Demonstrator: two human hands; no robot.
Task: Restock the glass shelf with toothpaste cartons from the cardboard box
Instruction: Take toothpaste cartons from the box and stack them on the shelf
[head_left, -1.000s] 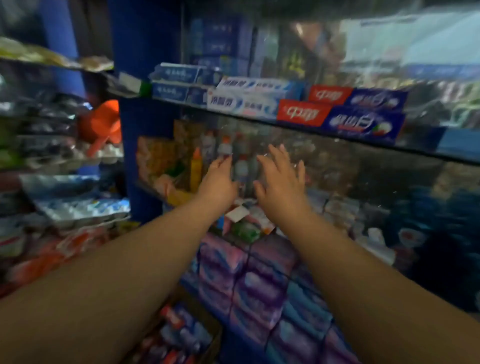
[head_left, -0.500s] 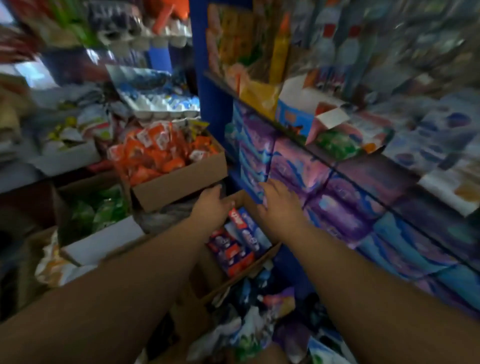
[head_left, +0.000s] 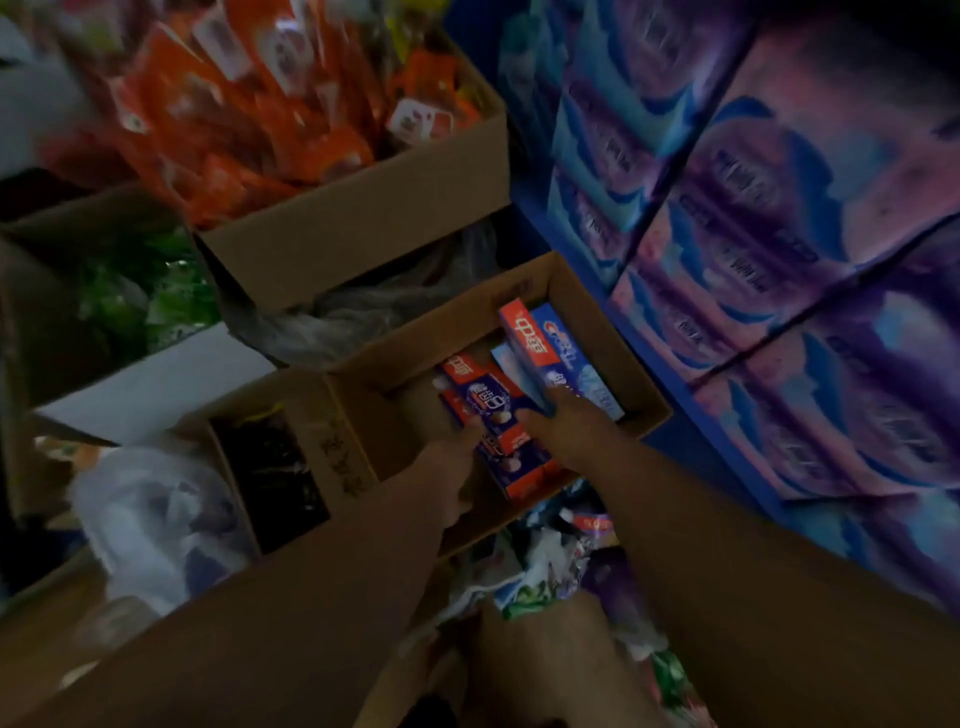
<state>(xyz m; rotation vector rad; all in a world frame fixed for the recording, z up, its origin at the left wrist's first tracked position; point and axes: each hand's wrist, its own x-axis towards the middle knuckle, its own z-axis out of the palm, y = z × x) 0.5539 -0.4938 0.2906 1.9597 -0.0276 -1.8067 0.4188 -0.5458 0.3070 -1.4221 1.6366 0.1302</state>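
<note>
An open cardboard box (head_left: 644, 405) sits low on the floor beside the blue shelving. Several toothpaste cartons lie in it: dark blue and red ones (head_left: 491, 402) flat on the left, and a tilted carton with a red end (head_left: 530, 343) over light blue ones (head_left: 582, 374) on the right. My right hand (head_left: 576, 436) grips the near end of the tilted carton between thumb and fingers. My left hand (head_left: 447, 467) reaches into the box with its thumb against the left edge of the dark blue carton; its fingers are hidden. The glass shelf is out of view.
A box of orange packets (head_left: 363, 208) stands behind, with a grey plastic bag (head_left: 363, 312) under it. Another open box with dark contents (head_left: 270, 467) is at the left. Stacked purple and blue packs (head_left: 779, 234) fill the shelves on the right. Loose wrappers (head_left: 545, 571) lie below.
My view dropped from the glass shelf to the floor boxes. Both hands came down and moved into the toothpaste box, and the right hand took hold of a carton.
</note>
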